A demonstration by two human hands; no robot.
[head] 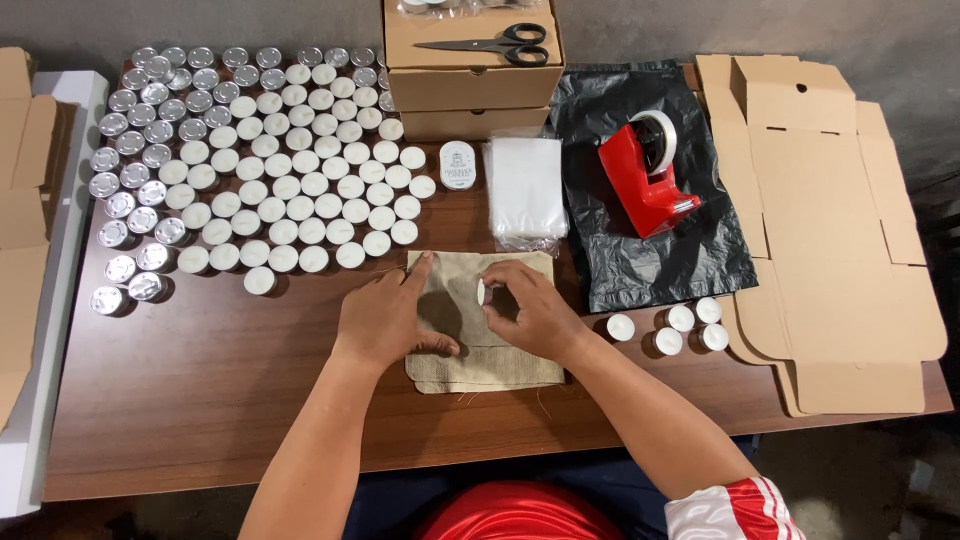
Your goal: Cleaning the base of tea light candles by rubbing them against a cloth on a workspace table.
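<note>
From the head camera, the right hand (535,310) pinched a small white tealight (481,292) on edge between thumb and forefinger, fingers closed on it, just above the burlap pouch (485,362). The left hand (385,318) lay spread and flat on the pouch, forefinger stretched toward its upper left corner, thumb pressing near the middle, gripping nothing. The pouch lay near the front of the brown table (190,390), with bare wood to its left and below it.

Behind the left hand a dense field of tealights (270,170) filled the table's far left. Four loose tealights (680,328) sat just right of the right forearm, beside a flat cardboard blank (830,230). A red tape dispenser (645,180) stood on a black plastic bag (690,260); a stack of clear bags (526,190) lay just beyond the pouch. Scissors (495,44) rested on stacked boxes (470,85).
</note>
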